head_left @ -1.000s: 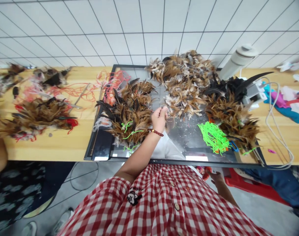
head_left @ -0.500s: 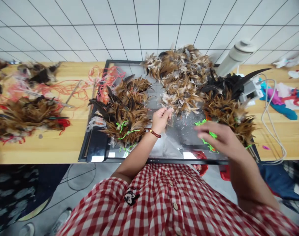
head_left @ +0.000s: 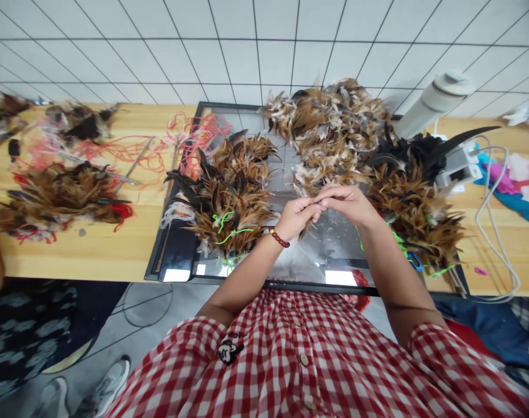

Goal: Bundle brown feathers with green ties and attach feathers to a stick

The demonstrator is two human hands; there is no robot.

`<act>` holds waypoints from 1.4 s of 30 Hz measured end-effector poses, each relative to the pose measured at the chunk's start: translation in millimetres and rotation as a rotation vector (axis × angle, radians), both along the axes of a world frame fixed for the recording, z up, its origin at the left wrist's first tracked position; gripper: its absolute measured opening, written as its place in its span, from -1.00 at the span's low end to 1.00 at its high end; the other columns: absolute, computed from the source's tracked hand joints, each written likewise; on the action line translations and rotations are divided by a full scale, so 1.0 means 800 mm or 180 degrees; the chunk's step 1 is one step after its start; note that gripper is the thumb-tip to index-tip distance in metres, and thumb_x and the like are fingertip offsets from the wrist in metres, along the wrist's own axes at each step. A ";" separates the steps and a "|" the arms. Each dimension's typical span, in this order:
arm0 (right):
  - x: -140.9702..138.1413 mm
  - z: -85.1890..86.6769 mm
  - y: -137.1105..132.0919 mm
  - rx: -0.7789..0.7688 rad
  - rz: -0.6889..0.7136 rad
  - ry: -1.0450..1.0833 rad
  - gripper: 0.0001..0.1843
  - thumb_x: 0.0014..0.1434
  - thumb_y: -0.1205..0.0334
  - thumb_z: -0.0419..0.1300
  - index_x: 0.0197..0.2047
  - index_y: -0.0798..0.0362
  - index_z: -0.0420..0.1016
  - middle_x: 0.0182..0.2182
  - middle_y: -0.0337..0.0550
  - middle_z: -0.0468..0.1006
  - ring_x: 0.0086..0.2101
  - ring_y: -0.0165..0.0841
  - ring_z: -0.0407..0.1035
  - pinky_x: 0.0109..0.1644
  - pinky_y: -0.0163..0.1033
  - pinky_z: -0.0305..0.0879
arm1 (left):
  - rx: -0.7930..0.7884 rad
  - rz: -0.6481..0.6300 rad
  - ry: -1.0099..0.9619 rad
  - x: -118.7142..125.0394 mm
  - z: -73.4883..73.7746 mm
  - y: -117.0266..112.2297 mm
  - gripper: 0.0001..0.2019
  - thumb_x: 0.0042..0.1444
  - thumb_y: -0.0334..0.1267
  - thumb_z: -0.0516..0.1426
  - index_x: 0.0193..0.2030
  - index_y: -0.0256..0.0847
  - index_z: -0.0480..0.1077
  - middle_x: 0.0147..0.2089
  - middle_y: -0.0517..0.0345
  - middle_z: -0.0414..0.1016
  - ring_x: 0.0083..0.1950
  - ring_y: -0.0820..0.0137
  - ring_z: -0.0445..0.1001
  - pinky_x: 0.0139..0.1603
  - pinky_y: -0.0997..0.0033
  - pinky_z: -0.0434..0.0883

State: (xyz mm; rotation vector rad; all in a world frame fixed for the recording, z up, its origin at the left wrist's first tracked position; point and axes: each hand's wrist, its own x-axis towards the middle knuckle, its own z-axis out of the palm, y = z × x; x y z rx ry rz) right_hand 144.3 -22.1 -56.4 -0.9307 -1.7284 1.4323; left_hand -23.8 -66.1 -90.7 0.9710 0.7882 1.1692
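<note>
My left hand (head_left: 295, 217), with a red bead bracelet at the wrist, is closed in a pinch over the glass tray (head_left: 183, 261). My right hand (head_left: 346, 203) meets it fingertip to fingertip, also pinched. Between them they hold a small bunch of brown feathers (head_left: 306, 223), mostly hidden by the fingers. A tied feather bundle with green string (head_left: 229, 203) lies left of my hands. A loose feather heap (head_left: 329, 133) lies just beyond them. Another brown and black feather pile (head_left: 414, 197) sits to the right.
Neon green strings (head_left: 399, 241) lie under my right forearm. Red strings (head_left: 194, 136) and feather bundles (head_left: 59, 197) spread over the wooden table (head_left: 94, 249) at left. A white cylinder (head_left: 434, 101), a white cable (head_left: 493, 220) and coloured cloth (head_left: 506, 180) sit at right. Another person's patterned clothing (head_left: 24, 331) shows at lower left.
My right hand came up from below the table, passed over the green strings and joined my left hand at the feathers. My left hand stayed about where it was.
</note>
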 end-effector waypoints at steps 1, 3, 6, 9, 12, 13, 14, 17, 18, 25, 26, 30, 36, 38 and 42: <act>0.000 0.002 -0.001 0.0166 -0.0009 -0.0046 -0.53 0.05 -0.29 0.46 -0.37 -0.02 0.71 -0.44 -0.18 0.59 -0.42 -0.39 0.42 -0.24 -0.21 0.42 | -0.0030 -0.0051 -0.0027 0.000 0.001 -0.001 -0.51 -0.05 0.21 0.41 -0.46 -0.24 0.52 -0.58 0.25 0.38 -0.51 0.54 0.28 -0.37 0.44 0.26; -0.004 0.003 -0.002 0.0560 -0.0171 -0.0173 -0.50 0.14 -0.29 0.39 -0.44 0.01 0.64 -0.47 -0.18 0.54 -0.43 -0.38 0.39 -0.24 -0.21 0.37 | -0.0070 -0.0095 -0.0086 0.001 0.003 -0.003 -0.50 -0.06 0.22 0.42 -0.40 -0.24 0.54 -0.55 0.25 0.40 -0.49 0.55 0.30 -0.36 0.46 0.28; -0.015 0.001 0.002 0.1017 -0.0414 -0.0401 -0.52 0.25 -0.22 0.32 -0.44 0.03 0.59 -0.47 -0.16 0.53 -0.40 -0.36 0.38 -0.19 -0.20 0.33 | -0.0145 0.0123 -0.0121 0.002 0.002 -0.003 -0.49 -0.02 0.23 0.40 -0.45 -0.24 0.47 -0.51 0.23 0.43 -0.47 0.55 0.33 -0.36 0.47 0.29; -0.032 -0.005 0.021 0.0986 -0.0368 -0.0736 -0.57 0.32 -0.12 0.24 -0.40 0.05 0.58 -0.46 -0.16 0.54 -0.36 -0.33 0.41 -0.15 -0.20 0.33 | -0.0365 0.0694 -0.0194 0.001 -0.005 0.005 -0.54 0.07 0.15 0.38 -0.47 -0.23 0.44 -0.58 0.27 0.36 -0.52 0.57 0.28 -0.42 0.50 0.25; -0.051 -0.016 0.052 0.1092 -0.0777 -0.1641 -0.75 0.33 0.11 0.22 -0.21 0.10 0.64 -0.28 -0.04 0.63 -0.23 -0.23 0.47 -0.05 -0.15 0.35 | -0.0751 0.1251 -0.0470 -0.003 -0.012 0.017 -0.62 0.17 0.02 0.35 -0.44 -0.23 0.43 -0.61 0.33 0.29 -0.56 0.59 0.25 -0.47 0.53 0.21; -0.057 -0.020 0.062 0.1204 -0.0999 -0.2053 -0.78 0.31 0.20 0.23 -0.13 0.12 0.66 -0.19 0.03 0.65 -0.16 -0.18 0.49 -0.01 -0.11 0.35 | -0.0883 0.1402 -0.0564 -0.004 -0.014 0.021 -0.63 0.19 -0.02 0.34 -0.44 -0.22 0.41 -0.62 0.34 0.27 -0.57 0.60 0.24 -0.49 0.54 0.20; -0.062 -0.024 0.071 0.1317 -0.1183 -0.2461 -0.77 0.29 0.24 0.23 -0.07 0.14 0.66 -0.11 0.10 0.65 -0.11 -0.12 0.49 0.02 -0.07 0.35 | -0.0997 0.1532 -0.0651 -0.006 -0.015 0.024 -0.64 0.21 -0.04 0.33 -0.45 -0.22 0.39 -0.62 0.36 0.25 -0.59 0.60 0.23 -0.50 0.54 0.19; -0.070 -0.037 0.087 0.1385 -0.1315 -0.3271 -0.74 0.28 0.22 0.24 -0.07 0.15 0.69 -0.03 0.22 0.63 -0.04 0.01 0.49 0.04 0.00 0.35 | -0.1215 0.1754 -0.0890 -0.009 -0.016 0.030 -0.66 0.27 -0.13 0.29 -0.45 -0.22 0.36 -0.64 0.38 0.22 -0.61 0.62 0.21 -0.51 0.56 0.19; -0.070 -0.040 0.088 0.1362 -0.1266 -0.3325 -0.75 0.29 0.21 0.24 -0.10 0.14 0.70 -0.05 0.21 0.64 -0.05 0.01 0.50 0.03 -0.01 0.35 | -0.1249 0.1784 -0.0955 -0.010 -0.016 0.031 -0.67 0.29 -0.16 0.27 -0.45 -0.23 0.36 -0.64 0.38 0.22 -0.61 0.62 0.21 -0.51 0.56 0.20; -0.048 -0.027 0.041 0.1880 -0.1432 -0.1579 -0.69 0.35 0.04 0.18 -0.25 0.03 0.67 -0.28 -0.02 0.64 -0.24 -0.22 0.47 -0.08 -0.14 0.35 | -0.1278 0.1838 -0.1081 -0.008 -0.011 0.030 -0.77 0.21 -0.24 0.32 -0.41 -0.25 0.45 -0.60 0.34 0.35 -0.57 0.59 0.34 -0.45 0.54 0.26; -0.047 -0.022 0.030 0.1835 -0.1379 -0.1417 -0.65 0.36 -0.01 0.17 -0.27 0.02 0.66 -0.32 -0.05 0.63 -0.28 -0.24 0.46 -0.11 -0.15 0.34 | -0.1300 0.1887 -0.1130 -0.008 -0.010 0.030 -0.79 0.20 -0.25 0.33 -0.41 -0.26 0.46 -0.58 0.33 0.39 -0.54 0.59 0.37 -0.41 0.54 0.29; -0.053 -0.016 -0.003 0.1358 -0.1218 -0.1156 -0.55 0.34 -0.15 0.17 -0.35 0.03 0.61 -0.41 -0.10 0.59 -0.35 -0.29 0.40 -0.18 -0.18 0.27 | -0.1281 0.2034 -0.1201 -0.006 -0.008 0.029 -0.82 0.11 -0.29 0.38 -0.40 -0.26 0.50 -0.47 0.29 0.52 -0.43 0.59 0.45 -0.25 0.54 0.39; -0.073 -0.029 -0.015 0.0230 -0.1081 -0.0450 -0.39 0.16 -0.38 0.25 -0.48 0.05 0.41 -0.56 -0.29 0.31 -0.48 -0.45 0.14 -0.36 -0.29 0.10 | -0.0843 0.1917 -0.0723 -0.002 -0.014 0.023 -0.82 0.10 -0.27 0.39 -0.42 -0.25 0.53 -0.46 0.32 0.49 -0.38 0.57 0.39 -0.21 0.54 0.36; -0.076 -0.029 -0.015 0.0040 -0.1032 -0.0316 -0.33 0.10 -0.44 0.28 -0.52 0.05 0.37 -0.58 -0.31 0.27 -0.49 -0.47 0.09 -0.39 -0.30 0.06 | -0.0697 0.1875 -0.0605 -0.002 -0.015 0.021 -0.81 0.10 -0.28 0.40 -0.44 -0.25 0.52 -0.45 0.31 0.48 -0.35 0.56 0.39 -0.18 0.54 0.36; -0.078 -0.028 -0.016 -0.0236 -0.0993 -0.0102 -0.29 0.01 -0.49 0.32 -0.57 0.04 0.35 -0.62 -0.33 0.24 -0.53 -0.49 0.05 -0.43 -0.30 0.00 | -0.0625 0.1630 -0.0669 -0.002 -0.016 0.022 -0.82 0.06 -0.27 0.42 -0.44 -0.24 0.55 -0.40 0.25 0.53 -0.30 0.53 0.44 -0.13 0.52 0.38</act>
